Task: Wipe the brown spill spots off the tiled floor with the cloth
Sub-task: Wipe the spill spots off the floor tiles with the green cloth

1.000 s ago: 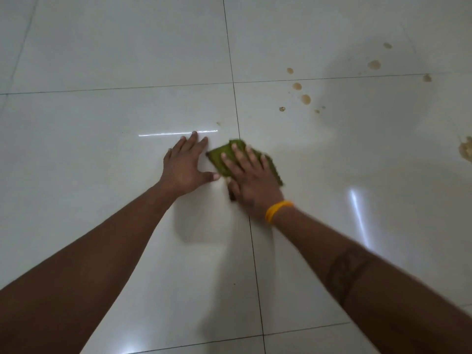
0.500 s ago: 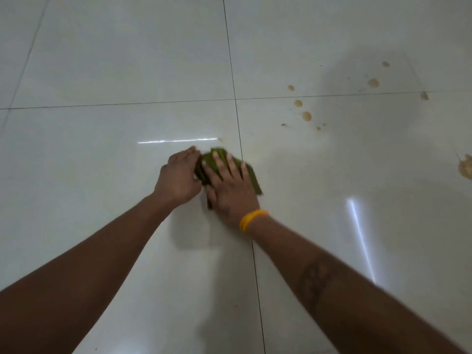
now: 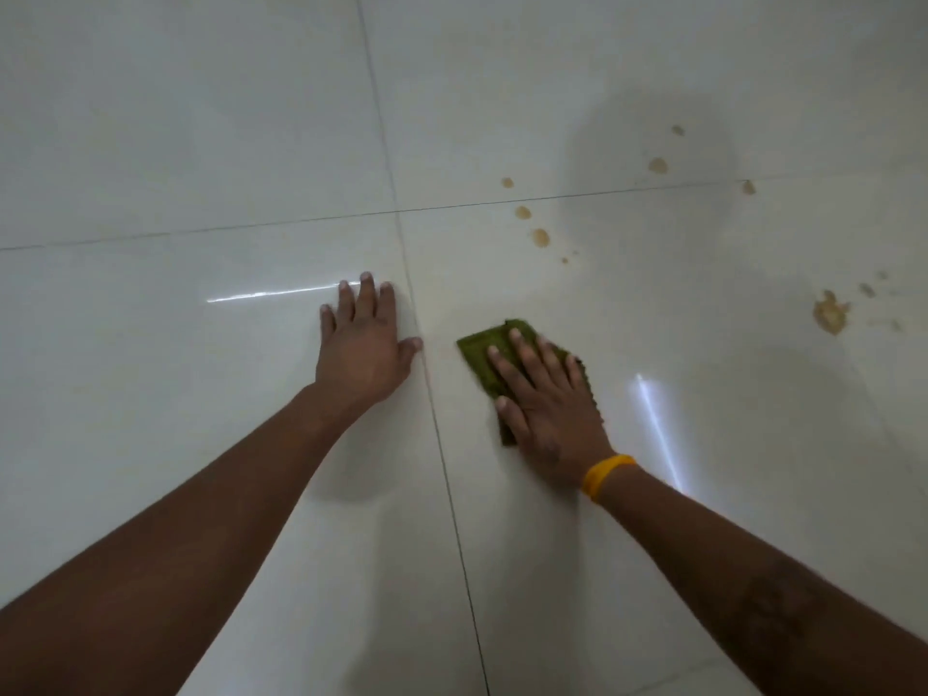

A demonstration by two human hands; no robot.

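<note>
Several brown spill spots (image 3: pixel 541 237) are lying beyond the cloth (image 3: pixel 482 354), which is being pressed flat by the nearer right hand (image 3: pixel 547 399); the left hand (image 3: pixel 361 344) is being rested, fingers straight, just left of the cloth.

Dim soft light, two bright glare streaks on glossy floor (image 3: pixel 150 143), faint shadows, slight softness

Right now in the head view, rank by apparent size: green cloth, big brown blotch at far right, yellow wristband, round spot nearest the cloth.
1. green cloth, partly hidden under the right hand
2. big brown blotch and yellow wristband: too close to rank
3. round spot, smallest
</note>
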